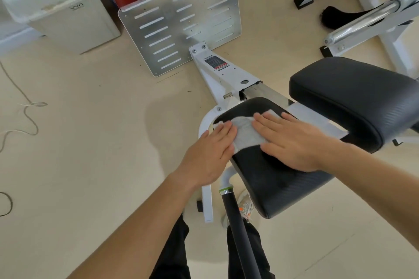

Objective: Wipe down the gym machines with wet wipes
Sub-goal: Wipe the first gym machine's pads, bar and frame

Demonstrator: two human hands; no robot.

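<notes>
A white wet wipe (246, 131) lies spread flat on the front end of a black padded seat (272, 179) of a white-framed gym machine. My left hand (209, 154) presses its left part with straight fingers. My right hand (292, 140) lies flat on its right part, fingers straight and close together. A second black pad (353, 99), the backrest, rises just right of the seat. The machine's white beam (223, 72) runs up to a slotted metal footplate (181, 27).
A black handle bar (238, 222) with a white bend stands in front of the seat, beside my legs. Another white machine with a chrome bar (362, 22) is at the upper right. A white bin (59, 4) stands at the upper left. Thin cables (27, 106) lie on the beige floor.
</notes>
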